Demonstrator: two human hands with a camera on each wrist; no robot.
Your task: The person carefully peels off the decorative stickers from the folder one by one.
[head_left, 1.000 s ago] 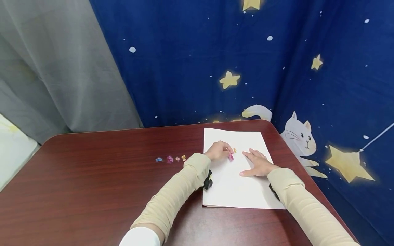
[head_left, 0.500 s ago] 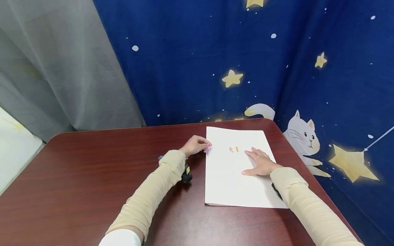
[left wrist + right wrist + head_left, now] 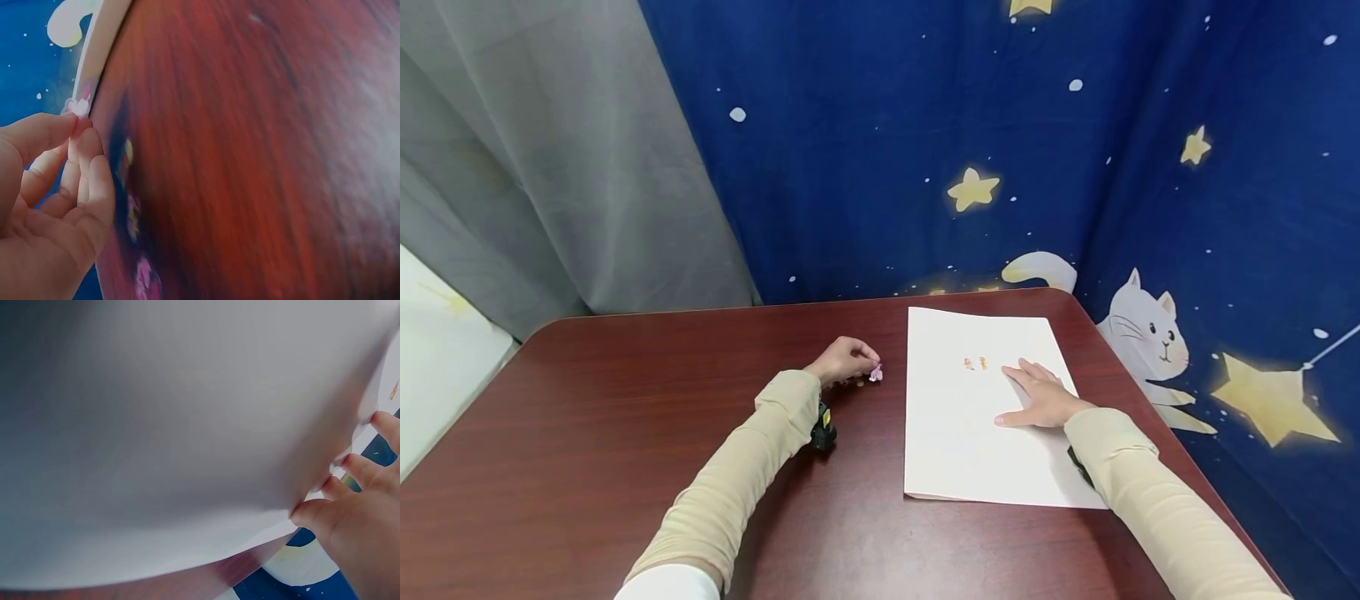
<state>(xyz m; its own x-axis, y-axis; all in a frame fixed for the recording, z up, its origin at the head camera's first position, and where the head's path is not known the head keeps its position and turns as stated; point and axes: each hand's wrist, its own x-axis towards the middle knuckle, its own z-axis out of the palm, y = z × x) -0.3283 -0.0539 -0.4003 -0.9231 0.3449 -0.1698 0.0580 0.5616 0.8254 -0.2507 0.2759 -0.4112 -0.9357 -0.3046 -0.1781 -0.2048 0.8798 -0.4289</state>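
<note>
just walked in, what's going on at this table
A person is handling small, sticker-like pieces. Their left hand pinches a small pink piece over the table, just left of the white paper. Their right hand rests spread on that paper. Two small colourful pieces lie side by side on the paper, near the right hand, and more loose pieces show on the table in the left wrist view.
</note>
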